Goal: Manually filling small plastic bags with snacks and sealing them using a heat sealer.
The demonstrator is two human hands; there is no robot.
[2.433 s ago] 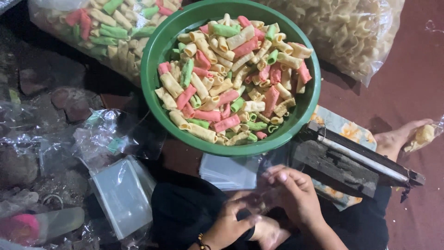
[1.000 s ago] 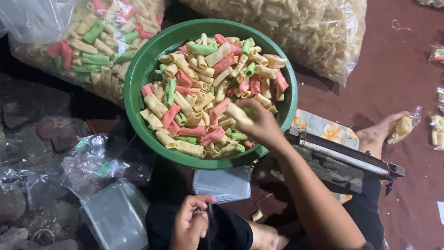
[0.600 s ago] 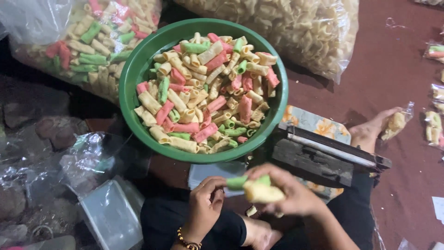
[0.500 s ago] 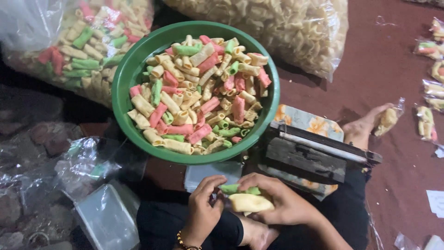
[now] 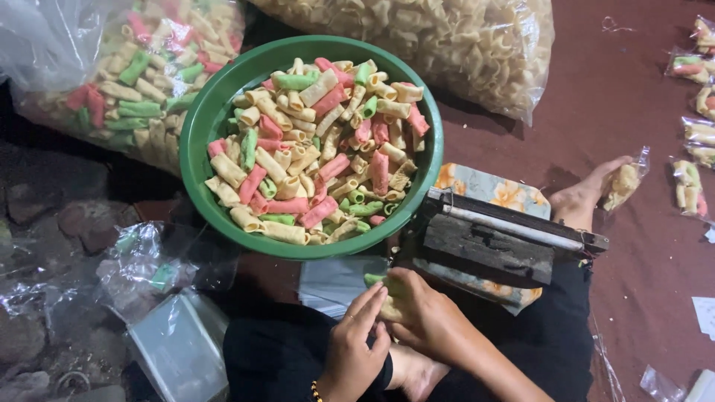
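Note:
A green bowl (image 5: 201, 126) heaped with cream, pink and green tube-shaped crackers (image 5: 313, 149) sits in front of me. Below it, over my lap, my right hand (image 5: 424, 316) is closed around a handful of crackers (image 5: 375, 281), a green one poking out at the top. My left hand (image 5: 356, 350) presses against the right, fingers on the same bundle; a small clear bag between them is hard to make out. A stack of flat clear bags (image 5: 335, 279) lies just beyond my hands.
A dark bar-shaped sealer (image 5: 499, 242) rests on a floral cloth (image 5: 477, 186) to the right. Big plastic sacks of crackers stand at the back left (image 5: 126, 82) and back right (image 5: 462, 45). Small filled packets (image 5: 689, 126) lie at far right, crumpled plastic (image 5: 141, 268) at left.
My right hand took crackers from the bowl and brought them down to my lap. Both hands have since closed together around them.

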